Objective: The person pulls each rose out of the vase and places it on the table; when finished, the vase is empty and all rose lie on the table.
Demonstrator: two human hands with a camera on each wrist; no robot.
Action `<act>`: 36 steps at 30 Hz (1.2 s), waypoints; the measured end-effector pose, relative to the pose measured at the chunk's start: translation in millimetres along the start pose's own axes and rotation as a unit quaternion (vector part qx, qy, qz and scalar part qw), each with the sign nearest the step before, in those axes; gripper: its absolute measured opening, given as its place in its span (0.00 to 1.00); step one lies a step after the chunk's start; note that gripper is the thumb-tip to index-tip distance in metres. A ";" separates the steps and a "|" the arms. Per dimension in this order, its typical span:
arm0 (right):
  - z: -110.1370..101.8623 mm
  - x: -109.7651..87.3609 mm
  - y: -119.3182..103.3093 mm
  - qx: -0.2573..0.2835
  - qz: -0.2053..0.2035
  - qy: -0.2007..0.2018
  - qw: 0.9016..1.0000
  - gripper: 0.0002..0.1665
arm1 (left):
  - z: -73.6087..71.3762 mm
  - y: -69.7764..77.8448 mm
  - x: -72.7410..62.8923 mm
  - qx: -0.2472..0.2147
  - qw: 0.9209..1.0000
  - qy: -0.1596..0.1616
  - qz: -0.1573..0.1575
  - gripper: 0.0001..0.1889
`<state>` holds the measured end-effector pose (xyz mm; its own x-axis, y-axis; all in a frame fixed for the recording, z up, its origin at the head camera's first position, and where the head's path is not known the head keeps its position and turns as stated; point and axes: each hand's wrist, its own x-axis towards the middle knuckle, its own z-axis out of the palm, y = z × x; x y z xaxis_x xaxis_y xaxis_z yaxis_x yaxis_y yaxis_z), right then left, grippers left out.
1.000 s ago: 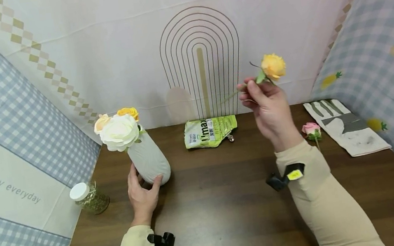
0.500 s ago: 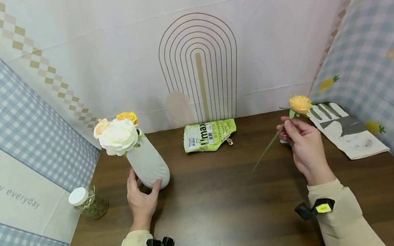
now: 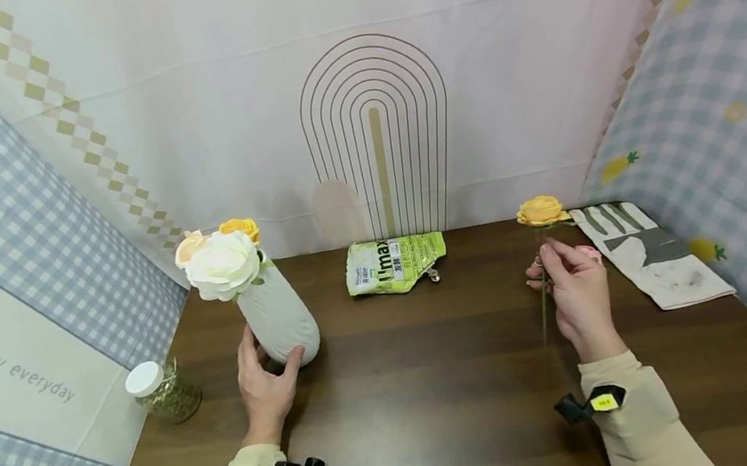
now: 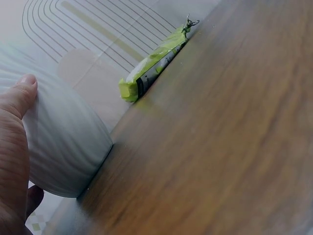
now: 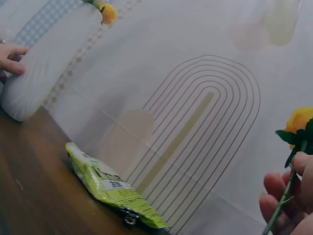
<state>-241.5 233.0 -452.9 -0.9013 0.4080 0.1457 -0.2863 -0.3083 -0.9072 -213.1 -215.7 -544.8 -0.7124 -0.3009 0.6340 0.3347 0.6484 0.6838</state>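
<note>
My left hand grips the lower part of a white ribbed vase, thumb on the near side. Out of the vase's mouth come a large white flower, a peach one and a yellow one. Over on the right, my right hand pinches the green stem of a yellow rose between thumb and fingers. The rose stands upright, its stem pointing down past the fingers. Behind that hand a pink rose shows only in part.
A green and white pouch with a metal clip lies against the back wall. To the left of the vase, a glass jar with a white lid holds dried green bits. A folded patterned cloth lies at the far right of the brown table.
My right hand has come down and to the right with the yellow rose, and the stem has swung from slanting left to nearly upright. The left hand stays on the vase.
</note>
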 end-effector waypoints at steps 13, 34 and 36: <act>3.6 0.7 30.1 -0.072 0.006 -0.007 0.997 0.19 | -1.6 1.3 -0.3 0.003 1.000 0.001 -0.005 0.49; -25.0 3.3 66.1 -0.334 0.098 -0.105 0.932 0.20 | -0.8 2.5 -0.5 0.007 1.000 0.002 0.000 0.49; -26.7 3.4 68.2 -0.345 0.095 -0.107 0.928 0.19 | -0.7 2.8 0.0 0.010 1.000 0.003 0.001 0.49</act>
<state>-255.4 236.3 -524.9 -0.9792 0.1996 -0.0349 0.0943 0.2962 -0.9505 -211.8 -214.4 -542.7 -0.7071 -0.3038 0.6386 0.3247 0.6627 0.6748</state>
